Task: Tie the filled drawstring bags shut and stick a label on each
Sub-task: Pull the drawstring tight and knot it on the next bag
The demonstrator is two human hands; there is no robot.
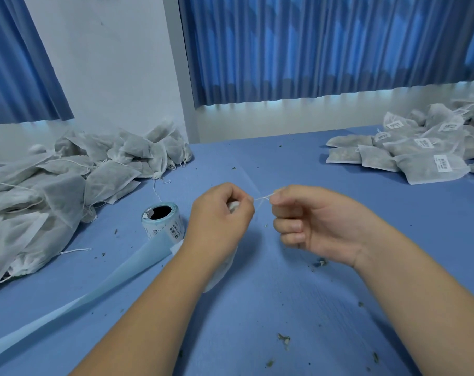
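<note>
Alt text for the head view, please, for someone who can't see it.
Left hand and right hand pinch a white drawstring between them over a blue table, a bag under the left. Label roll beside it; unlabelled bags piled far left, labelled bags far right.

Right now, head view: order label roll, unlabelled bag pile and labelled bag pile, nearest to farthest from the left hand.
1. label roll, just left of the left hand.
2. unlabelled bag pile, farther left.
3. labelled bag pile, far right, at the back.

Bags (67, 185) of thin matt non-woven cloth — table cover (284, 294) matt blue, label roll (162, 222) glossy paper.
</note>
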